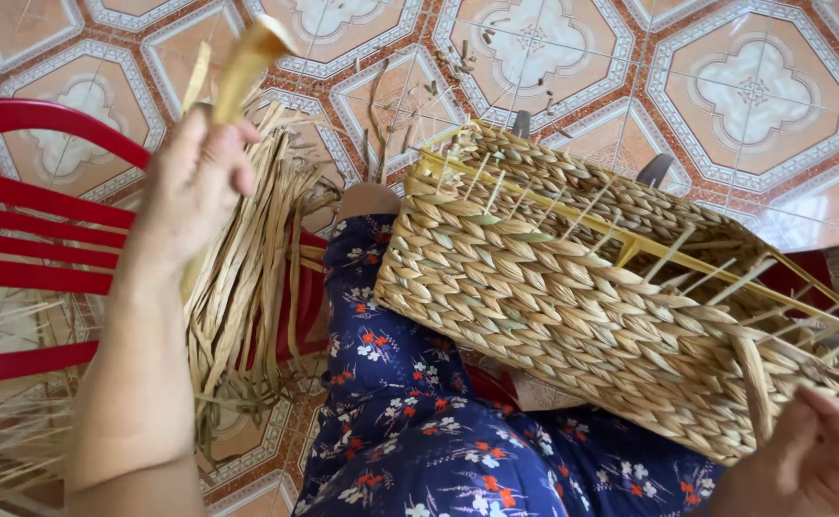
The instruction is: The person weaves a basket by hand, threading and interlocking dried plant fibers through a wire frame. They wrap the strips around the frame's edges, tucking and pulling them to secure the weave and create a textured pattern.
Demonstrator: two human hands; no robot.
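Our left hand (199,177) is raised, closed around a dried straw strand (247,62), while our right hand (812,460) grips the woven basket's (573,316) lower corner on our lap.

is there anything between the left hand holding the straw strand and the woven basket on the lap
Nothing visible blocks it. The left hand holds the straw strand raised over the straw bundle; only open air and the floral-clothed lap lie between it and the woven basket, which the right hand steadies at its corner.
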